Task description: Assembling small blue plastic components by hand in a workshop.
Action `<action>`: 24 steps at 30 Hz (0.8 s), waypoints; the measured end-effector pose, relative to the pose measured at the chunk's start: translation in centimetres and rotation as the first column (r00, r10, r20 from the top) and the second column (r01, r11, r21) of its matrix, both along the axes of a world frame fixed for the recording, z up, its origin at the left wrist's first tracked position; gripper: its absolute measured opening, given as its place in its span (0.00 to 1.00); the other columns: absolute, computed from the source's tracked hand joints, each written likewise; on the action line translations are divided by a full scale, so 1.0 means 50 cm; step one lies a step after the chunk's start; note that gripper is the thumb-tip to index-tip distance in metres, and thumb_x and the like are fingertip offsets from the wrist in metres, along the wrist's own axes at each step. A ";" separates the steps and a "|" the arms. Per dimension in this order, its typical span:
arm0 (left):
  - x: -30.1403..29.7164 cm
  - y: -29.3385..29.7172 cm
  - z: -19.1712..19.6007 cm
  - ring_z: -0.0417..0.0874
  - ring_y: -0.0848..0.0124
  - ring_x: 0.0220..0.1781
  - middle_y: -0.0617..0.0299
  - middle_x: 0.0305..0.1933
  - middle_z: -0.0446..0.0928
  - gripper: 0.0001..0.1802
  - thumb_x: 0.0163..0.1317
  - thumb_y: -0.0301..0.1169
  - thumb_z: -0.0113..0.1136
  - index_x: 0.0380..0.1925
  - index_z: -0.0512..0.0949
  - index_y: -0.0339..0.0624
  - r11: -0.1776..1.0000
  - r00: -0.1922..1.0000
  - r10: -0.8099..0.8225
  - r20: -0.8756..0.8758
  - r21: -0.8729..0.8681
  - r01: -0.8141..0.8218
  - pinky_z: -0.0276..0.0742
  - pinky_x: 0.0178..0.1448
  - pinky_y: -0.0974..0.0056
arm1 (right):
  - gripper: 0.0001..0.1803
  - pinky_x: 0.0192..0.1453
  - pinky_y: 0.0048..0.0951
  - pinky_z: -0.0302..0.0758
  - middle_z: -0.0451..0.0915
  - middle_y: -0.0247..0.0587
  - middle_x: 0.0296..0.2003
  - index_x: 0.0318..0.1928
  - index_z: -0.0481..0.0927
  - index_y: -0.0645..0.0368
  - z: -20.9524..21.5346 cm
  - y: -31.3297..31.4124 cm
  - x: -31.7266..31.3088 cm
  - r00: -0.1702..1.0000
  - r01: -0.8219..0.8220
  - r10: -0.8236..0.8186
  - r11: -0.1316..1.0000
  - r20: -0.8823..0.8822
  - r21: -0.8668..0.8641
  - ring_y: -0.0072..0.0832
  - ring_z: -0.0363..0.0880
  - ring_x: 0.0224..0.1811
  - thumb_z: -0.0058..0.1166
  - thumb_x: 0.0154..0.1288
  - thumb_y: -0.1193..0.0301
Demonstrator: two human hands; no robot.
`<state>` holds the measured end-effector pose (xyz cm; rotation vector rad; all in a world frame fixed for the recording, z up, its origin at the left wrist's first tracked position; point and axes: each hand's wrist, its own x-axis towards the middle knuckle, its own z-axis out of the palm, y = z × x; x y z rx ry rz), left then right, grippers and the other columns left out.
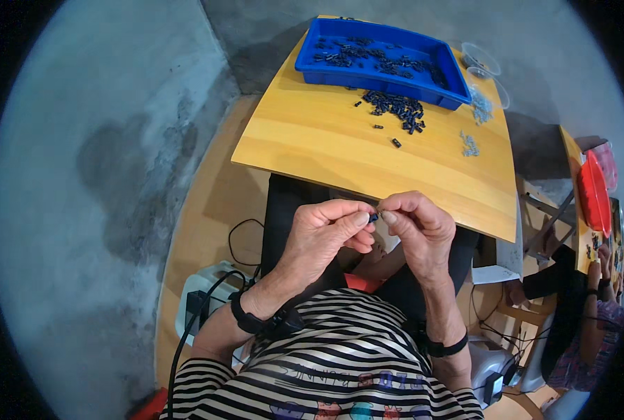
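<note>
My left hand point(329, 234) pinches a small black plastic part point(373, 218) between thumb and forefinger, in front of the table's near edge. Close against it, my right hand point(422, 227) is closed in a pinch at the part's other end. Whatever lies between the right fingertips is too small to name. On the wooden table point(312, 136) beyond lies a pile of similar black parts point(396, 108), with a few loose ones nearer me, such as a single black part point(396, 143). Small clear pieces point(470, 145) are scattered at the right.
A blue tray point(382, 82) holding many black parts stands at the table's far side. Clear round tubs point(481, 59) sit beside it, near more clear pieces point(480, 105). At the far right another person's hand point(595, 273) works by a red basket point(593, 192). Cables point(494, 329) hang below.
</note>
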<state>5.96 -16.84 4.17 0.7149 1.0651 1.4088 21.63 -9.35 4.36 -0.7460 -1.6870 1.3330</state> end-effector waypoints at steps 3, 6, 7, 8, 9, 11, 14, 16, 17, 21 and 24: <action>0.001 -0.002 -0.001 0.83 0.72 0.30 0.54 0.34 0.81 0.13 0.65 0.29 0.57 0.44 0.78 0.31 1.000 1.000 -0.002 0.003 -0.002 0.002 0.82 0.34 0.71 | 0.07 0.37 0.19 0.72 0.80 0.34 0.30 0.36 0.82 0.62 0.001 -0.001 0.000 1.000 0.012 -0.015 0.996 0.024 0.085 0.18 0.76 0.32 0.60 0.56 0.82; 0.001 -0.003 -0.001 0.83 0.73 0.31 0.55 0.34 0.81 0.13 0.65 0.30 0.57 0.44 0.78 0.31 1.000 1.000 -0.019 0.008 -0.010 0.019 0.83 0.35 0.71 | 0.07 0.37 0.20 0.72 0.80 0.35 0.29 0.36 0.81 0.62 -0.003 -0.001 0.000 0.999 0.017 -0.022 0.993 0.037 0.120 0.20 0.77 0.32 0.60 0.55 0.82; 0.001 -0.003 -0.001 0.83 0.74 0.32 0.55 0.34 0.80 0.14 0.66 0.31 0.56 0.45 0.78 0.31 0.999 0.999 -0.029 0.014 -0.014 0.029 0.83 0.36 0.72 | 0.07 0.37 0.20 0.72 0.80 0.35 0.29 0.35 0.81 0.62 -0.005 -0.001 0.000 0.999 0.018 -0.024 0.990 0.041 0.138 0.20 0.77 0.32 0.60 0.55 0.82; 0.000 -0.003 -0.004 0.83 0.74 0.32 0.55 0.34 0.80 0.14 0.66 0.31 0.56 0.45 0.78 0.31 1.000 0.999 -0.028 0.016 -0.013 0.028 0.83 0.36 0.72 | 0.07 0.37 0.20 0.72 0.80 0.35 0.29 0.35 0.81 0.62 -0.007 -0.001 0.001 0.999 0.017 -0.023 0.990 0.043 0.138 0.20 0.77 0.32 0.60 0.55 0.82; -0.001 -0.003 -0.009 0.83 0.74 0.32 0.55 0.34 0.80 0.14 0.66 0.31 0.56 0.45 0.78 0.31 0.999 0.999 -0.033 0.037 -0.003 0.033 0.83 0.36 0.72 | 0.07 0.37 0.20 0.72 0.79 0.35 0.29 0.35 0.81 0.61 -0.008 -0.002 0.001 0.998 0.021 -0.029 0.990 0.057 0.138 0.21 0.77 0.32 0.60 0.55 0.82; -0.003 -0.001 -0.014 0.83 0.74 0.32 0.55 0.34 0.81 0.14 0.66 0.31 0.56 0.45 0.78 0.31 0.999 0.998 -0.038 0.059 0.003 0.038 0.83 0.36 0.72 | 0.07 0.37 0.21 0.73 0.79 0.36 0.29 0.35 0.80 0.61 -0.011 0.000 0.001 0.997 0.025 -0.035 0.990 0.071 0.135 0.21 0.77 0.32 0.60 0.55 0.82; -0.004 -0.003 -0.015 0.83 0.73 0.31 0.55 0.34 0.81 0.13 0.65 0.30 0.57 0.45 0.77 0.32 0.999 0.995 -0.032 0.090 -0.030 0.034 0.82 0.35 0.71 | 0.07 0.36 0.22 0.73 0.79 0.36 0.29 0.35 0.79 0.61 -0.008 0.000 -0.001 0.994 0.000 -0.017 0.989 0.111 0.146 0.22 0.78 0.32 0.61 0.55 0.81; -0.007 -0.004 -0.018 0.83 0.73 0.31 0.56 0.35 0.81 0.13 0.65 0.31 0.57 0.45 0.77 0.32 0.999 0.994 -0.039 0.100 -0.024 0.042 0.82 0.35 0.71 | 0.07 0.35 0.23 0.74 0.78 0.38 0.28 0.34 0.78 0.61 0.000 -0.002 -0.001 0.990 -0.018 -0.012 0.977 0.142 0.214 0.24 0.79 0.31 0.61 0.54 0.81; -0.008 -0.005 -0.018 0.83 0.73 0.31 0.56 0.35 0.81 0.13 0.65 0.31 0.57 0.45 0.77 0.32 0.999 0.994 -0.039 0.101 -0.023 0.041 0.82 0.35 0.71 | 0.07 0.35 0.23 0.74 0.78 0.38 0.28 0.34 0.78 0.61 0.000 -0.002 0.001 0.990 -0.019 -0.012 0.976 0.143 0.216 0.24 0.79 0.31 0.61 0.54 0.81; -0.008 -0.008 -0.021 0.83 0.73 0.32 0.56 0.35 0.81 0.13 0.65 0.31 0.57 0.45 0.78 0.33 0.998 0.992 -0.051 0.113 -0.020 0.054 0.82 0.36 0.71 | 0.10 0.35 0.23 0.75 0.79 0.39 0.29 0.39 0.80 0.61 -0.003 -0.008 0.002 0.990 -0.014 -0.013 0.982 0.141 0.188 0.25 0.79 0.31 0.59 0.54 0.82; -0.006 -0.008 -0.022 0.83 0.73 0.32 0.56 0.35 0.81 0.13 0.65 0.31 0.56 0.45 0.78 0.33 0.999 0.990 -0.045 0.134 -0.023 0.048 0.82 0.36 0.71 | 0.12 0.34 0.21 0.74 0.80 0.38 0.29 0.42 0.81 0.61 -0.006 -0.002 0.008 0.990 -0.008 -0.020 0.980 0.143 0.198 0.23 0.78 0.30 0.58 0.56 0.82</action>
